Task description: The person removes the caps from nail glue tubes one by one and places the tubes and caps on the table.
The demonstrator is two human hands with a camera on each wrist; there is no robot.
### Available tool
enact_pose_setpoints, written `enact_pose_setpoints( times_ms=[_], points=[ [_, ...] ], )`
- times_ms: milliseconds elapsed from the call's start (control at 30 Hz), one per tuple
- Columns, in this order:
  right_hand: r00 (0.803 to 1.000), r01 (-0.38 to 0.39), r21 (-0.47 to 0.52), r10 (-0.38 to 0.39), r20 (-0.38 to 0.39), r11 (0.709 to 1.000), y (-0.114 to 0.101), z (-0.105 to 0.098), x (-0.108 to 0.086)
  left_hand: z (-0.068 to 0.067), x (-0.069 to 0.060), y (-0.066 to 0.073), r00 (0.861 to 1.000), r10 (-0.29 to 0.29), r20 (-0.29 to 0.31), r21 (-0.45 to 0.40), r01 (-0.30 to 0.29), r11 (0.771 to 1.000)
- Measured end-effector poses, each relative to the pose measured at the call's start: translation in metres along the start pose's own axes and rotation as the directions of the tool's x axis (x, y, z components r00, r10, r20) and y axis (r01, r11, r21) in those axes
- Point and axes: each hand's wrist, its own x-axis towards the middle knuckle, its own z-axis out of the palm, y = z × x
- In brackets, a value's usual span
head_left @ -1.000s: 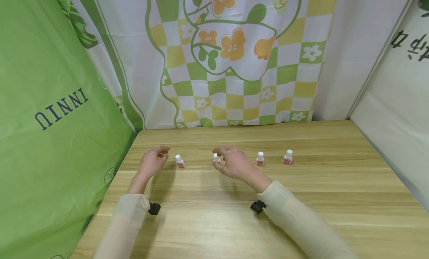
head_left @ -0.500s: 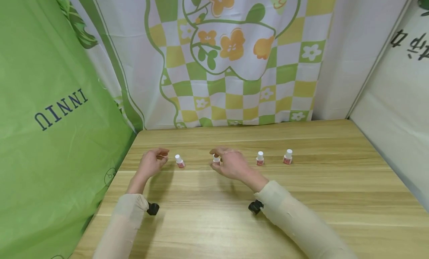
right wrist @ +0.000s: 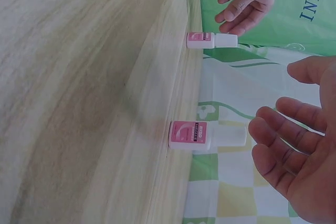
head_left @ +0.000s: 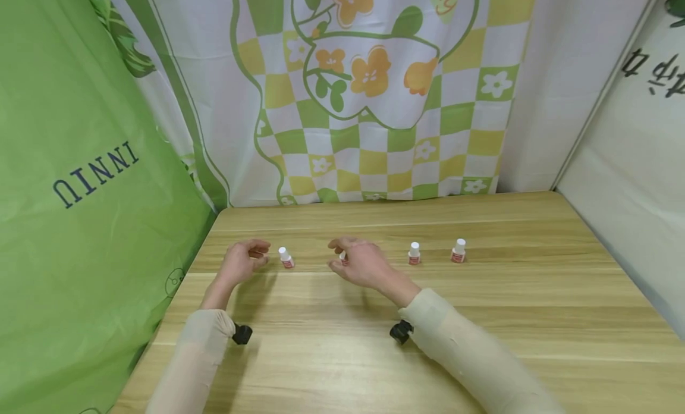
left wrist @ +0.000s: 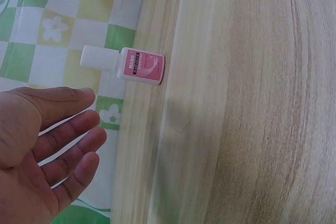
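Note:
Small white capped bottles with pink labels stand upright in a row on the wooden table. My left hand (head_left: 239, 264) hovers left of the leftmost bottle (head_left: 286, 258), fingers relaxed and holding nothing. In the left wrist view that bottle (left wrist: 142, 66) stands apart from the loosely bent fingers (left wrist: 73, 129). Over the second bottle (head_left: 343, 259) hangs my right hand (head_left: 364, 264), which partly hides it in the head view. From the right wrist, the same bottle (right wrist: 188, 134) shows a gap between its cap and my fingers (right wrist: 275, 135); nothing is gripped.
Further right stand a third bottle (head_left: 414, 254) and a fourth bottle (head_left: 458, 251). Behind the table (head_left: 332, 342) hangs a checked, flowered curtain (head_left: 374, 158). Green fabric (head_left: 80, 253) borders the left side, and a white sheet (head_left: 631, 182) the right.
My right hand has drifted slightly left, covering more of the second bottle. The left hand has barely moved, and the bottles stay in place.

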Motion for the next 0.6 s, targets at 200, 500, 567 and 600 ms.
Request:
enact_pose_setpoints(
  times_ms=[200,500,567,600],
  points=[
    [1.000,0.005,0.003,-0.005,-0.013,1.000,-0.003,0.004,0.004,0.002,0.001,-0.003,1.000,-0.003,0.030,-0.003,0.003,1.000],
    [1.000,-0.023,0.094,0.022,0.019,0.995,-0.011,0.008,0.008,0.006,0.001,-0.008,0.996,0.019,0.083,-0.039,-0.016,0.999],
    [1.000,-0.022,0.107,0.020,0.019,0.994,-0.012,0.008,0.009,0.006,0.000,-0.009,0.996,0.016,0.089,-0.050,-0.012,0.999],
    [1.000,-0.021,0.109,0.020,0.018,0.994,-0.013,0.008,0.010,0.007,0.000,-0.009,0.996,0.016,0.091,-0.053,-0.012,0.999]
  ],
)
